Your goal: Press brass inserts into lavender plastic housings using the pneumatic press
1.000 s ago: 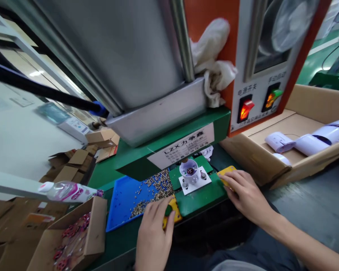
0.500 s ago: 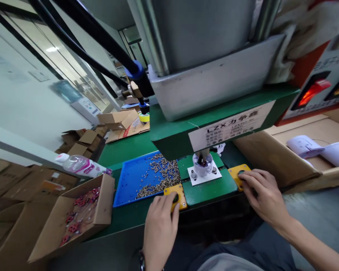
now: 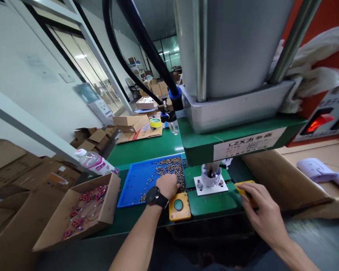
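My left hand (image 3: 168, 185), with a black watch on its wrist, is in the blue tray (image 3: 135, 175), at the small metal parts (image 3: 169, 165) along its right side. Its fingers curl in and are mostly hidden, so what they hold cannot be made out. Close below is a yellow button box (image 3: 180, 215) with a green button. My right hand (image 3: 264, 210) lies open over a second yellow button box (image 3: 250, 183), covering its button. Between the hands, a round clear-white holder (image 3: 211, 177) stands on a white plate (image 3: 211, 191) under the press (image 3: 243, 141), whose rod reaches down into it.
A cardboard box (image 3: 109, 205) with red-and-black parts stands left of the tray, a bottle (image 3: 94, 162) behind it. Yellow tape (image 3: 155, 123) lies farther back. At right is a large carton (image 3: 271, 173) with white rolls. Black hoses (image 3: 147, 41) hang beside the press.
My left hand has left the left button box and moved up into the tray, uncovering the green button. The right hand's fingers have straightened over its box. The camera view has shifted.
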### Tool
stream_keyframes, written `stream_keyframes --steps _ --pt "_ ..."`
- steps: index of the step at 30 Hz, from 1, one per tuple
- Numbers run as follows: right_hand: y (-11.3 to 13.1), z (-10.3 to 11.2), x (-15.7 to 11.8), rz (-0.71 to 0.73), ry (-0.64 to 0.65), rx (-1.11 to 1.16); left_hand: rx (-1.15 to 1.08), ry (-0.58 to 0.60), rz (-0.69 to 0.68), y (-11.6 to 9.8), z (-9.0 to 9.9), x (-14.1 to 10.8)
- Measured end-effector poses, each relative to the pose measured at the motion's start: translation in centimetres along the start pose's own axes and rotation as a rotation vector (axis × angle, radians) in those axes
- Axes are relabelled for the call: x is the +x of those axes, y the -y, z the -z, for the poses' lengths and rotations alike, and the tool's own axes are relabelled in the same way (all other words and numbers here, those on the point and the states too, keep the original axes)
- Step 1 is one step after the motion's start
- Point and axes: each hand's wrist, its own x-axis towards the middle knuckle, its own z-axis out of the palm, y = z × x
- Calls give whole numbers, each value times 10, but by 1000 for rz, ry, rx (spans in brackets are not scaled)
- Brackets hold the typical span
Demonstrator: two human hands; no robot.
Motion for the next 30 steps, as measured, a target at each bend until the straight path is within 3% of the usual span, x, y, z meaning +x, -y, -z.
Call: stream_keyframes --steps 8,12,14,18,25,30 --pt "30 -14 38 -86 23 279 -84 -179 -66 -12 -10 -1" --pt "47 -30 66 -80 176 538 -95 -230 -77 -11 -13 -4" --pt "55 -37 72 -91 101 637 -96 -246 -85 -10 -14 -5" --pt "70 -41 54 -75 -191 651 -105 -263 -82 -7 -19 -6" --pt "85 -23 -13 17 -140 586 -120 -254 -87 -11 -16 -6" --pt "92 -16 -13 56 -142 582 -119 -254 -102 -13 -12 -4"
